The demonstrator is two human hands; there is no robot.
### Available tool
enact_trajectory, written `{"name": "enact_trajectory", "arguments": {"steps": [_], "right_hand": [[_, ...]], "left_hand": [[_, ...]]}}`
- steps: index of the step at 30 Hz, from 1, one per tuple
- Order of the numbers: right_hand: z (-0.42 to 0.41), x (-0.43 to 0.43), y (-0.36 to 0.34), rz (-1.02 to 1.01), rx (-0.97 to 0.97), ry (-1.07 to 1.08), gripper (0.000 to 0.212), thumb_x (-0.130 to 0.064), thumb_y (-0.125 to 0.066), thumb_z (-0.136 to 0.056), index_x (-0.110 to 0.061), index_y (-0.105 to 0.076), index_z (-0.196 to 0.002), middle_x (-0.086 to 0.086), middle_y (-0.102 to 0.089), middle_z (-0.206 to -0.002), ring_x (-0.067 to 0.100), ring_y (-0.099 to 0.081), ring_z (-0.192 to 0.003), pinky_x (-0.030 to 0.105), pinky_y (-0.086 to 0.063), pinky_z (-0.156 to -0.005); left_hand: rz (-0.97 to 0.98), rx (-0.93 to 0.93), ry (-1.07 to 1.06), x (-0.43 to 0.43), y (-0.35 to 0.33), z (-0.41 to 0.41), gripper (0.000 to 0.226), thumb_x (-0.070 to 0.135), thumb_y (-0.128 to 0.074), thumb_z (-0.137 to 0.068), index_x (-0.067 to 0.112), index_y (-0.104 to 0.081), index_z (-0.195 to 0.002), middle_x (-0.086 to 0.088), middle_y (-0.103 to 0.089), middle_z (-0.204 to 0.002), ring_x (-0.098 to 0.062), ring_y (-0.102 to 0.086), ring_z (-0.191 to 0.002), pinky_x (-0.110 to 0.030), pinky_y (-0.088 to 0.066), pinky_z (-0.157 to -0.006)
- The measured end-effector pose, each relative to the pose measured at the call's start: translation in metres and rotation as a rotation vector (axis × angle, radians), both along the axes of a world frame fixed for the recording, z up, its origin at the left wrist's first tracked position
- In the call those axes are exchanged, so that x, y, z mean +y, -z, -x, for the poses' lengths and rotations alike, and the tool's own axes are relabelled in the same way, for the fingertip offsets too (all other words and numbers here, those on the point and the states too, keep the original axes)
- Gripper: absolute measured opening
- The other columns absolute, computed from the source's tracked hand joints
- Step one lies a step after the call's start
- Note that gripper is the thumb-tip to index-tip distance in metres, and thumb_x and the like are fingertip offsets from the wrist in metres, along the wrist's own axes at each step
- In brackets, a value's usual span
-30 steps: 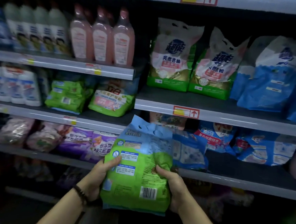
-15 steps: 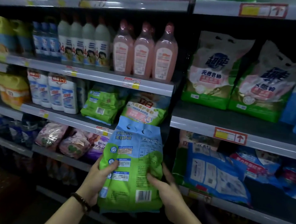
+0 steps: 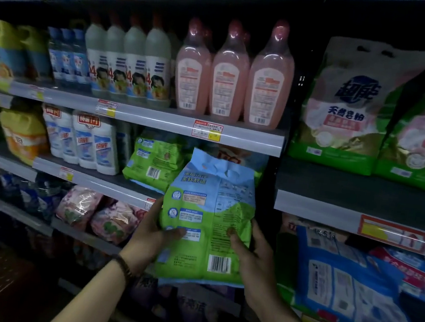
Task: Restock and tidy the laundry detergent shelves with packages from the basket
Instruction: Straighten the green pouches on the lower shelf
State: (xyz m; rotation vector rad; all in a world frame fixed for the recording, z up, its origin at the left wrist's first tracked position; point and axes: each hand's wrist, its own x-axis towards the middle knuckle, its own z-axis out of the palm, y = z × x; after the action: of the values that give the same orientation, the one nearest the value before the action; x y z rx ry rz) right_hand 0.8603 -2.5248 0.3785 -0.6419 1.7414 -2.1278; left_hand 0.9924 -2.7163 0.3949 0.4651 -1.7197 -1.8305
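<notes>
Detergent bag (image 3: 206, 220) has come up & in vs. half a sec ago: top edge now overlaps the packs on the mid shelf (image 3: 104, 179), where before it sat level w/ that shelf's rail. Both grips unchanged.

Far L: yellow jugs (image 3: 0, 52) on upper shelf, one more on the shelf below. Next along, white bottles (image 3: 126, 70) w/ cartoon labels. Under them, white-blue bottles (image 3: 87, 142). Low shelf: pink packs (image 3: 81, 204), dim.

Ctr-L: three pink bottles (image 3: 230, 76) in front row, barcodes facing out. Below them, green packs (image 3: 153, 160) lying on the mid shelf, just L of the held bag's top.

L hand (image 3: 151, 235): thumb across bag's face, fingers wrapped behind its L edge. Dark bracelet (image 3: 123, 266) on the wrist.

Bag upright, blue top & green body, barcode side to camera, held in air before R end of L bay, resting on no shelf.

R hand (image 3: 253, 264): thumb pressed on the face, fingers curled behind the R edge.

R bay: big white-green bags (image 3: 348, 109) upright on upper shelf. Blue bags (image 3: 350, 285) lying flat on the shelf below.
</notes>
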Motion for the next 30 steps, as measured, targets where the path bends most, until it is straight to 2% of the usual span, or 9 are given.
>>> {"name": "enact_trajectory", "arguments": {"steps": [2, 8, 11, 15, 19, 22, 25, 28, 30], "right_hand": [[0.015, -0.014, -0.009, 0.005, 0.031, 0.053, 0.050, -0.012, -0.070, -0.100, -0.033, -0.060, -0.144, -0.011, -0.076, -0.127, 0.009, -0.072, -0.117, 0.042, -0.056, -0.106], [0.067, -0.060, -0.038, -0.009, 0.124, 0.218, 0.043, -0.033, -0.071, -0.099, -0.038, -0.062, -0.141, -0.008, -0.074, -0.127, 0.016, -0.071, -0.117, 0.050, -0.058, -0.103], [0.091, -0.093, -0.043, -0.058, 0.166, 0.322, 0.065, -0.053, -0.065, -0.092, -0.032, -0.052, -0.153, -0.001, -0.068, -0.140, 0.023, -0.065, -0.128, 0.050, -0.052, -0.110], [0.095, -0.121, -0.044, -0.245, 0.314, 0.355, 0.057, -0.027, -0.050, -0.110, -0.020, -0.032, -0.165, 0.011, -0.054, -0.156, 0.033, -0.055, -0.137, 0.034, -0.045, -0.105], [0.096, -0.125, -0.033, -0.467, 0.427, 0.317, 0.069, -0.030, -0.045, -0.110, -0.015, -0.009, -0.168, 0.021, -0.037, -0.164, 0.043, -0.050, -0.138, 0.044, -0.045, -0.108], [0.087, -0.113, -0.033, -0.719, 0.476, 0.251, 0.088, -0.039, -0.051, -0.105, -0.015, 0.007, -0.167, 0.026, -0.033, -0.162, 0.045, -0.050, -0.135, 0.048, -0.045, -0.109], [0.060, -0.092, -0.032, -0.837, 0.674, 0.258, 0.099, -0.041, -0.053, -0.103, -0.007, 0.016, -0.165, 0.024, -0.023, -0.162, 0.043, -0.041, -0.139, 0.047, -0.042, -0.111], [0.032, -0.075, -0.020, -0.910, 0.933, 0.143, 0.100, -0.027, -0.060, -0.096, -0.005, 0.008, -0.166, 0.028, 0.012, -0.171, 0.047, -0.014, -0.157, 0.052, -0.027, -0.125], [0.024, -0.068, -0.011, -1.041, 0.982, 0.016, 0.111, -0.031, -0.068, -0.092, -0.009, 0.012, -0.166, 0.026, 0.034, -0.166, 0.046, 0.009, -0.160, 0.056, -0.012, -0.129]], "left_hand": [[0.046, 0.001, -0.010, -0.009, -0.014, 0.019, 0.074, -0.015, -0.071, -0.087, 0.031, -0.055, -0.144, -0.007, -0.075, -0.127, -0.029, -0.073, -0.115, -0.046, -0.063, -0.087], [0.292, -0.031, -0.048, -0.052, -0.055, 0.087, 0.085, -0.008, -0.075, -0.084, 0.033, -0.047, -0.153, -0.001, -0.071, -0.136, -0.025, -0.068, -0.124, -0.054, -0.057, -0.102], [0.533, -0.129, -0.240, -0.065, -0.066, 0.124, 0.086, 0.007, -0.077, -0.087, 0.024, -0.037, -0.161, -0.004, -0.061, -0.148, -0.027, -0.060, -0.132, -0.038, -0.049, -0.106], [0.891, -0.187, -0.611, -0.053, -0.046, 0.149, 0.067, 0.016, -0.067, -0.094, 0.007, -0.041, -0.156, -0.025, -0.050, -0.148, -0.045, -0.049, -0.133, -0.051, -0.045, -0.108], [1.149, -0.400, -0.506, -0.024, 0.012, 0.150, 0.067, 0.053, -0.033, -0.102, 0.024, -0.030, -0.163, -0.021, -0.028, -0.168, -0.041, -0.024, -0.156, -0.058, -0.031, -0.122], [1.189, -0.494, -0.417, -0.026, 0.030, 0.150, 0.073, 0.060, -0.013, -0.102, 0.028, -0.009, -0.168, -0.015, -0.004, -0.175, -0.036, 0.000, -0.162, -0.056, -0.017, -0.127], [1.199, -0.569, -0.336, -0.037, 0.026, 0.152, 0.078, 0.066, -0.004, -0.097, 0.032, 0.007, -0.166, -0.013, 0.012, -0.174, -0.034, 0.014, -0.161, -0.055, -0.010, -0.129], [1.192, -0.576, -0.287, -0.044, 0.020, 0.150, 0.082, 0.070, 0.000, -0.092, 0.034, 0.013, -0.165, -0.012, 0.020, -0.173, -0.032, 0.020, -0.159, -0.055, -0.006, -0.130], [1.194, -0.589, -0.283, -0.047, 0.019, 0.149, 0.080, 0.068, -0.002, -0.094, 0.034, 0.014, -0.164, -0.012, 0.021, -0.172, -0.032, 0.021, -0.159, -0.054, -0.005, -0.130]]}}
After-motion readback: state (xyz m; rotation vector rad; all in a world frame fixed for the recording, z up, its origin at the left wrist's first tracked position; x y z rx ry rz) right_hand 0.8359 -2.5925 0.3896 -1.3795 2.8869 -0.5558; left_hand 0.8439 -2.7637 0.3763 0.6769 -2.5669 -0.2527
